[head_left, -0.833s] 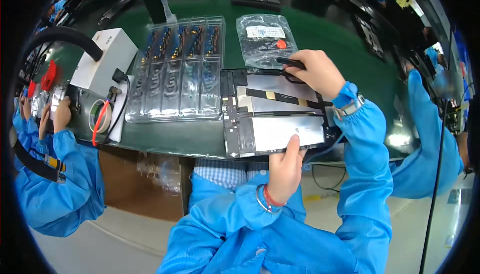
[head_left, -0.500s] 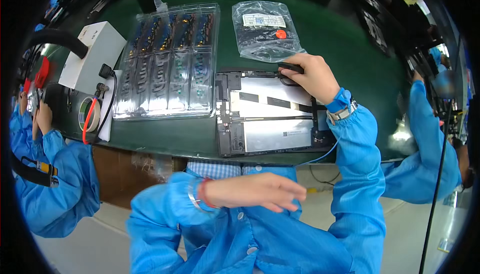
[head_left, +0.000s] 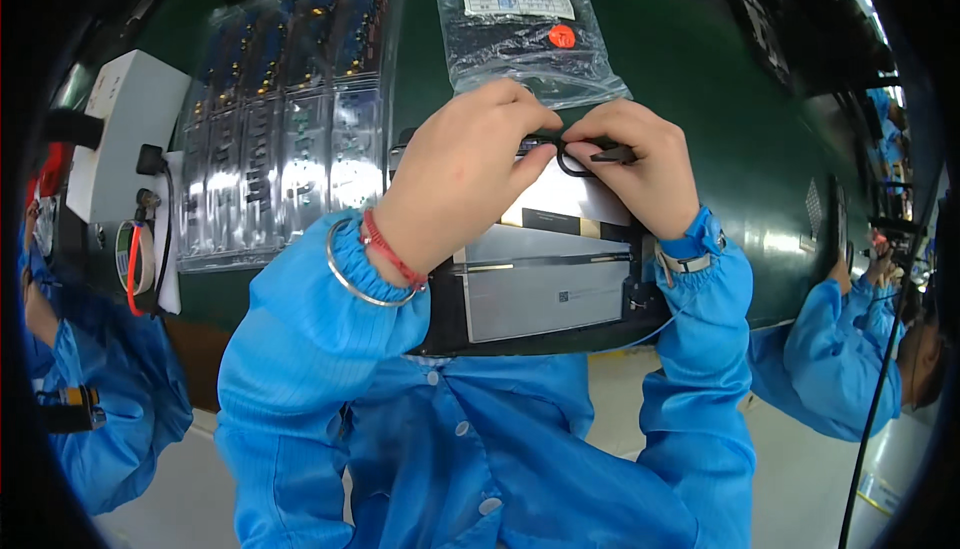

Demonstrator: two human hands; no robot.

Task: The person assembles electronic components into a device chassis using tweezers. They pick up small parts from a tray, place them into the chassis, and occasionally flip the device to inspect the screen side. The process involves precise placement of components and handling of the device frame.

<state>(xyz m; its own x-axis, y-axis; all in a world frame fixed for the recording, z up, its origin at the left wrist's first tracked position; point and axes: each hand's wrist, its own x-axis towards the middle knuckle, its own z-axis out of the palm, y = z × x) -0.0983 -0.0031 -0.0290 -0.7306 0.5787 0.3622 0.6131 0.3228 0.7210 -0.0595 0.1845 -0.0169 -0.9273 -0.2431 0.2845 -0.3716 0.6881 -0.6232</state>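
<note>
An opened tablet (head_left: 545,301) lies in front of me, its silver battery plates and black frame showing. My right hand (head_left: 640,159) is closed in a pinch at its far edge. A slim black piece (head_left: 614,155) sticks out of that hand, with a thin black loop (head_left: 570,163) hanging below the fingertips. Across from it, my left hand (head_left: 475,164) pinches at the same edge, thumb and forefinger close to the loop. What lies between the left fingertips is too small to make out. The left hand and wrist cover the tablet's left part.
Beyond the tablet lies a clear plastic bag (head_left: 520,34) with a white label and an orange-red sticker. To the left stand a clear tray (head_left: 290,114) of circuit parts, a white box (head_left: 125,129) and a tape roll (head_left: 133,254). Co-workers in blue sit on both sides.
My left hand has come up from over my lap to the tablet's far edge, beside the right hand. The right hand still grips the black piece. The view has shifted.
</note>
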